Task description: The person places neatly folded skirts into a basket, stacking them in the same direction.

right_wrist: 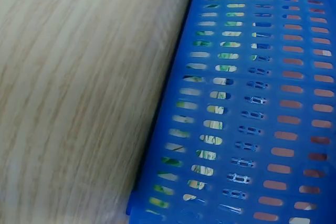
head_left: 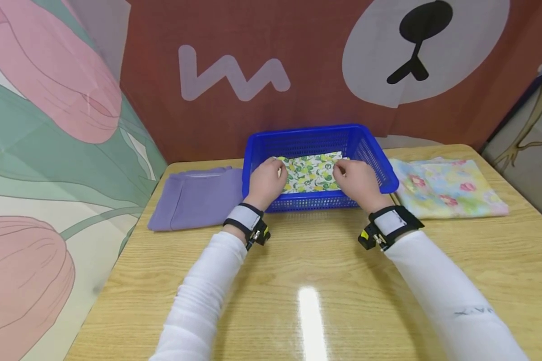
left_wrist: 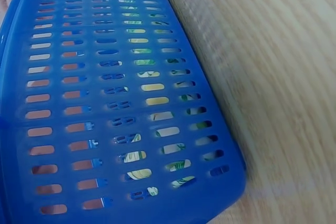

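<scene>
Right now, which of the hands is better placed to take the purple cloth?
Probably the left hand: it is at the left end of the blue basket, nearer the purple cloth. The right hand is nearer the floral cloth.

Blue slotted basket [left_wrist: 97, 93] beside wood-grain tabletop [left_wrist: 283, 87]; yellow-green cloth [left_wrist: 156, 100] showing through.

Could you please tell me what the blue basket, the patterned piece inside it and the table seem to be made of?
Blue basket: probably moulded plastic, slightly shiny; its slots are smooth and regular.
Patterned piece: probably thin printed fabric, matte; it shows no glare.
Table: wood or wood-look laminate, glossy; grain shows, with a bright reflection.
</scene>
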`<action>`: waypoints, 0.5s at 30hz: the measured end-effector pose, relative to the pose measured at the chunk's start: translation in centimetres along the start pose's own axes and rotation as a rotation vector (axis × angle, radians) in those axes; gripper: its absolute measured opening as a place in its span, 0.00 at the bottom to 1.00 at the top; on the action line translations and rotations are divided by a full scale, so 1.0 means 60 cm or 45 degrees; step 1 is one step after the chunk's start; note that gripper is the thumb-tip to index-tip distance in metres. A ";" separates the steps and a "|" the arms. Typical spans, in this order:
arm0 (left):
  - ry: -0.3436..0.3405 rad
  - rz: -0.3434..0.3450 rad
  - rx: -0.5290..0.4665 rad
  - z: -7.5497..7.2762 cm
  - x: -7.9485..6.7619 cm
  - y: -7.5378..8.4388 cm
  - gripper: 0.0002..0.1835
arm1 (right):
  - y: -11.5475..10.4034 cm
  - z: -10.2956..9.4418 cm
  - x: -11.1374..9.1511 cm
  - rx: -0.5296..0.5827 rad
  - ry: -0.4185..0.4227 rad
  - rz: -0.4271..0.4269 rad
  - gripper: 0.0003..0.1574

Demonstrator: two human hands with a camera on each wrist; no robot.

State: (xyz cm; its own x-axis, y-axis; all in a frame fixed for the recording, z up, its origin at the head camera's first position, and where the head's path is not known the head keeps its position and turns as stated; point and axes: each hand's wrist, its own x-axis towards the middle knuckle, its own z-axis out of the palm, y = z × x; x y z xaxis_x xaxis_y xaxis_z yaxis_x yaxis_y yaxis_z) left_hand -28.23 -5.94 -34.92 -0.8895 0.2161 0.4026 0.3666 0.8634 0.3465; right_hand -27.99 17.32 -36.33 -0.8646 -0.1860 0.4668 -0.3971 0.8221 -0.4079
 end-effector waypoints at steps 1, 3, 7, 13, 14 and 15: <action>0.031 0.019 0.001 -0.001 -0.001 0.000 0.14 | -0.001 0.001 -0.002 -0.008 0.033 -0.044 0.17; 0.076 0.052 -0.010 -0.003 -0.004 0.001 0.14 | -0.001 0.001 -0.007 -0.024 0.087 -0.122 0.15; 0.124 0.095 -0.044 -0.004 -0.014 0.003 0.13 | 0.000 0.004 -0.016 -0.059 0.181 -0.243 0.14; 0.109 0.119 -0.076 -0.003 -0.042 0.006 0.12 | -0.001 0.004 -0.031 -0.059 0.195 -0.274 0.15; 0.101 0.116 -0.081 -0.003 -0.047 0.006 0.12 | -0.001 0.004 -0.034 -0.058 0.169 -0.255 0.15; 0.091 0.112 -0.088 -0.004 -0.053 0.007 0.13 | -0.001 0.003 -0.038 -0.058 0.137 -0.235 0.15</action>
State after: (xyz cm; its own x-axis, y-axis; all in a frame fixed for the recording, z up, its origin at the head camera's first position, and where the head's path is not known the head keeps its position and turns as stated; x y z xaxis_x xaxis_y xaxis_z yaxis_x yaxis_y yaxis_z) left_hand -25.21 -6.38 -35.84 -0.8321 0.2547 0.4926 0.4628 0.8084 0.3638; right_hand -26.03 17.59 -37.51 -0.7397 -0.2787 0.6125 -0.5288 0.8036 -0.2730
